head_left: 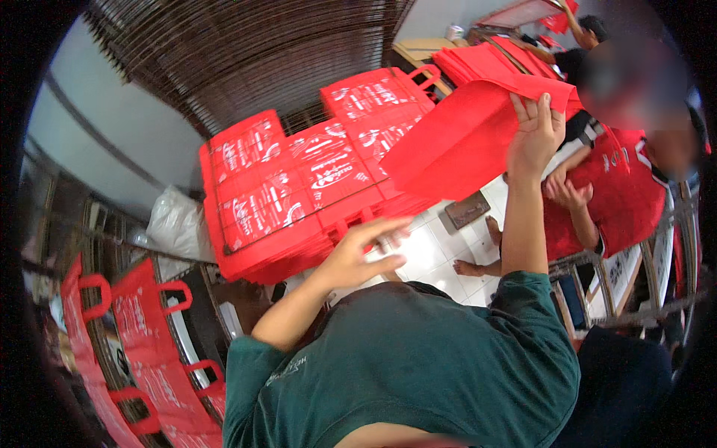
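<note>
The fingers (539, 112) of the right hand (534, 138) stood upright and close together, pressed against the near edge of a plain red bag (455, 142), which the hand held raised at the far right. Whether the thumb closed behind the fabric could not be told. The bag hung as a flat sheet, sloping down to the left from the hand, its lower corner over the right end of the stacks.

The left hand (358, 257) was loosely open in the middle of the scene, fingers (388, 228) spread and slightly curled, gripping nothing. Its fingertips reached toward the near edge of the stacked printed red bags (299, 187); whether they touched it was not clear.

Those stacks lay in several neat piles with white print, running from the left centre to the far right, handles showing at the near and far edges. More plain red bags (478, 63) were piled farther off. A strip of white tiled floor (426, 257) lay open between the stacks and the person's green shirt (418, 366). At the near left, more red bags with loop handles (142, 336) hung along a rack edge, and a white plastic sack (175, 220) sat behind them. At the right, another person in a red shirt (620, 194) sat just beside the raised arm, hands together, leaving little room on that side.
</note>
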Available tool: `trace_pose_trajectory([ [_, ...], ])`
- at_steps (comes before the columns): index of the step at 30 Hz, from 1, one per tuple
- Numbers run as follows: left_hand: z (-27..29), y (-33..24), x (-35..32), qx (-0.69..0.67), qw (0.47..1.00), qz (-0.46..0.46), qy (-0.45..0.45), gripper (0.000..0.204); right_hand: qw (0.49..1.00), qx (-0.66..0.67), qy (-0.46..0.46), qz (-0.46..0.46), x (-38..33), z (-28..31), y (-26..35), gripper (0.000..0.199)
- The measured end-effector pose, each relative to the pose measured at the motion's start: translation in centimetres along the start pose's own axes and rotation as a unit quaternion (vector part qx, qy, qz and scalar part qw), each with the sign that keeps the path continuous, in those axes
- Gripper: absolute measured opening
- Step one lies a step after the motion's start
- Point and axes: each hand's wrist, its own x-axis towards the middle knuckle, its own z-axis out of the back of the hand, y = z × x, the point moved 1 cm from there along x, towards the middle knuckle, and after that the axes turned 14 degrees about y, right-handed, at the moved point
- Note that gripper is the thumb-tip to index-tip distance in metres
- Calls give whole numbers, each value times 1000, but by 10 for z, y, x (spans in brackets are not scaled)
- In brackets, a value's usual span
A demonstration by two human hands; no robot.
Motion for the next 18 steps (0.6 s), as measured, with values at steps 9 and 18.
trace_pose_trajectory([
  [9,49,-71,79,-305,930,-58,-196,40,993,-37,111,7,-97,-105,-33,27],
  [18,89,-82,89,-260,921,-108,-268,24,888,-295,315,158,-151,-107,-68,35],
])
